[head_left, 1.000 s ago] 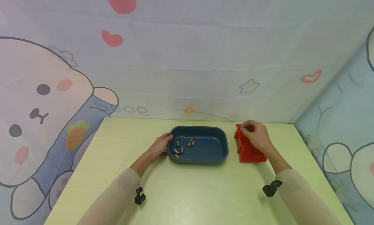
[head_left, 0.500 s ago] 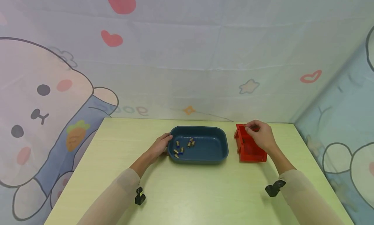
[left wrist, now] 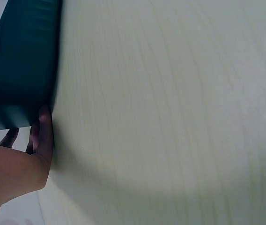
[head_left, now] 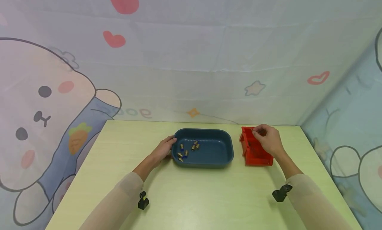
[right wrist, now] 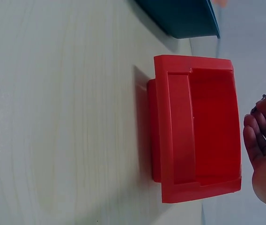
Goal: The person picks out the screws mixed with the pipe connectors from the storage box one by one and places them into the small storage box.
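In the head view a dark teal tray lies on the table, with several small brass fittings, some with blue parts, toward its left side. My left hand grips the tray's left end, thumb at the rim and fingers against the outside, as the left wrist view also shows. Right of the tray stands a red plastic bin. Over its far part is my right hand, thumb and fingertip pinching a small dark piece whose kind is too small to tell. The hand hides part of the bin's inside.
The pale wooden table extends in front of the tray and bin. A patterned cloth hangs right behind the table's back edge, and another stretch of it stands at the right.
My right hand has shifted a little to the right over the red bin, uncovering more of its left side. My left hand and the tray have stayed in place.
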`<action>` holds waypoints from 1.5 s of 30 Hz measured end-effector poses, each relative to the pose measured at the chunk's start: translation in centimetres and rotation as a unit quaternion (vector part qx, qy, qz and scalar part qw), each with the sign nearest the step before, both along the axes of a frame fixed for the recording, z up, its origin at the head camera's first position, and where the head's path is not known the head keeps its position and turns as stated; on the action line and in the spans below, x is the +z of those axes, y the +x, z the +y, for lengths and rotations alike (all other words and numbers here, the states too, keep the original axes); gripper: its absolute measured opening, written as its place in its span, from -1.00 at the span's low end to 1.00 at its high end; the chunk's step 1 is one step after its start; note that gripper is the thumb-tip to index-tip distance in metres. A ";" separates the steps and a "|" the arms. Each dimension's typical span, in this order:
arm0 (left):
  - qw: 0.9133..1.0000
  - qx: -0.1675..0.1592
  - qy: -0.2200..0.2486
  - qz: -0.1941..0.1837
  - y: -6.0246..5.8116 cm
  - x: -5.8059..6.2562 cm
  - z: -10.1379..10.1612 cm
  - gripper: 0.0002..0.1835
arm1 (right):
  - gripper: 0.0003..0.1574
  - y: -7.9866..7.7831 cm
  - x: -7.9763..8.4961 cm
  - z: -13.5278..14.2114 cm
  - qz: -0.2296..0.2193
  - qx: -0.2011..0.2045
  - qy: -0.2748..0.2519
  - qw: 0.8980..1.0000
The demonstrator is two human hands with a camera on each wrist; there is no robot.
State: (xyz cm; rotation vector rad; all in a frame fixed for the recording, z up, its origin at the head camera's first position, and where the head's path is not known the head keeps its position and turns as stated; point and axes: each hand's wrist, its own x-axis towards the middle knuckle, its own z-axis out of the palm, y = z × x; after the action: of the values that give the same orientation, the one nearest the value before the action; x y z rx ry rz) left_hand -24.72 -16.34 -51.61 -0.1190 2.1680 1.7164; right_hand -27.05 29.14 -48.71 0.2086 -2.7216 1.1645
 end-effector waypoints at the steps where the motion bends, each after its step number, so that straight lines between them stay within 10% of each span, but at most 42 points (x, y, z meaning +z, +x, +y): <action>1: 1.000 0.000 0.000 0.000 0.0 0.0 0.0 -0.38 | -0.84 0.0 -0.1 0.1 0.001 -0.002 0.003 1.000; 45: 1.000 -0.001 -0.002 -0.007 0.0 0.2 0.1 -0.38 | -0.93 0.4 -1.9 0.0 0.037 0.028 0.087 0.995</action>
State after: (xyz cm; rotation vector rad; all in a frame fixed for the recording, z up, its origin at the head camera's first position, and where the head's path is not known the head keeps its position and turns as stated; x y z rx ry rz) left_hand -24.76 -16.21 -51.42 -0.1302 2.1612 1.7050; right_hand -26.69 29.13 -50.58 0.3456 -2.7679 0.9119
